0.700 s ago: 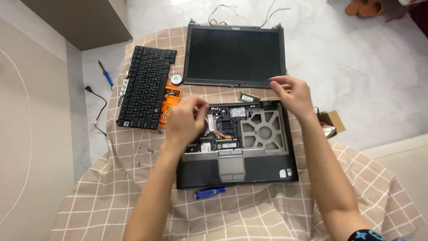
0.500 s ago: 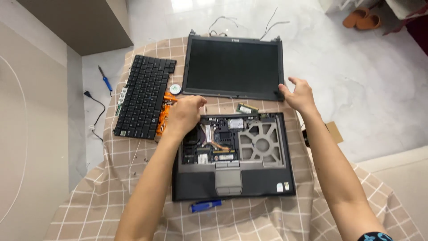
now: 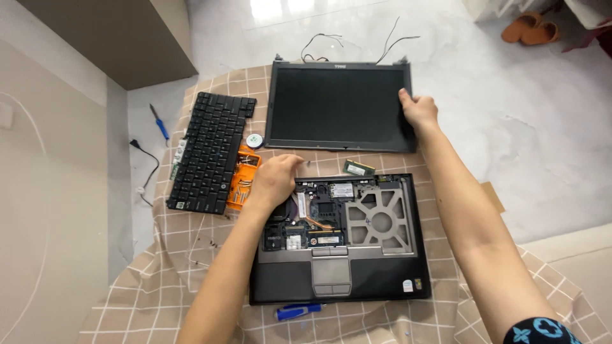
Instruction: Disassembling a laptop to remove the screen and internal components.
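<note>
An opened laptop base with exposed boards and a heat pipe lies on a checked cloth. My left hand rests on its upper left corner, fingers curled; whether it grips anything is hidden. The detached screen panel lies flat beyond the base, with loose wires at its top. My right hand presses on the screen panel's right edge. A small green memory module lies between panel and base.
A removed black keyboard lies to the left, beside an orange parts tray and a small round part. A blue screwdriver sits in front of the base; another lies on the floor. Slippers rest far right.
My right hand has moved from the base's upper right up to the screen panel's right edge. My left hand has shifted up to the base's upper left corner.
</note>
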